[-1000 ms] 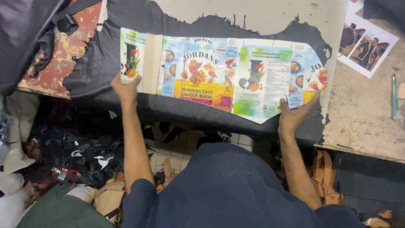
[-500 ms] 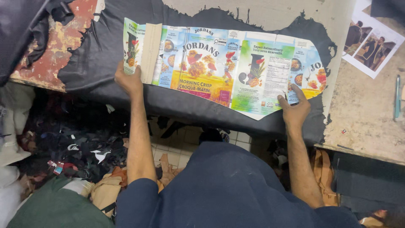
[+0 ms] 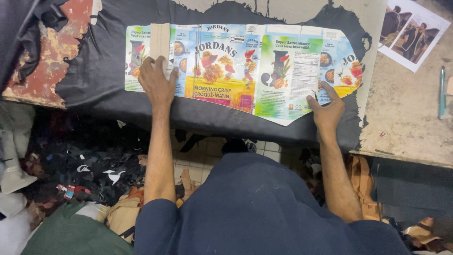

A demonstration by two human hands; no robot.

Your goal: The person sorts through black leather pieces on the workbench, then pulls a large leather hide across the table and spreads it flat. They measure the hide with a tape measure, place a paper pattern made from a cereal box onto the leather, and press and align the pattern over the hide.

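Observation:
A flattened cereal box (image 3: 236,71), opened out into one long colourful cardboard strip, lies printed side up on a sheet of black material (image 3: 94,75) spread over the workbench. My left hand (image 3: 158,82) rests flat on the strip's left part, next to a bare brown flap. Fingers spread, my right hand (image 3: 328,111) presses down on the strip's lower right corner. Neither hand grips anything. My dark blue clothing fills the bottom of the view.
The worn bench top (image 3: 415,123) shows bare at right, with a printed photograph (image 3: 413,33) and a pen (image 3: 442,92) on it. Peeling red paint (image 3: 47,61) marks the left end. Black scraps (image 3: 89,165) and cloth lie on the floor below.
Both hands have slid further onto the cardboard strip, the left from its edge onto the surface. The strip sits a little flatter and straighter on the black sheet.

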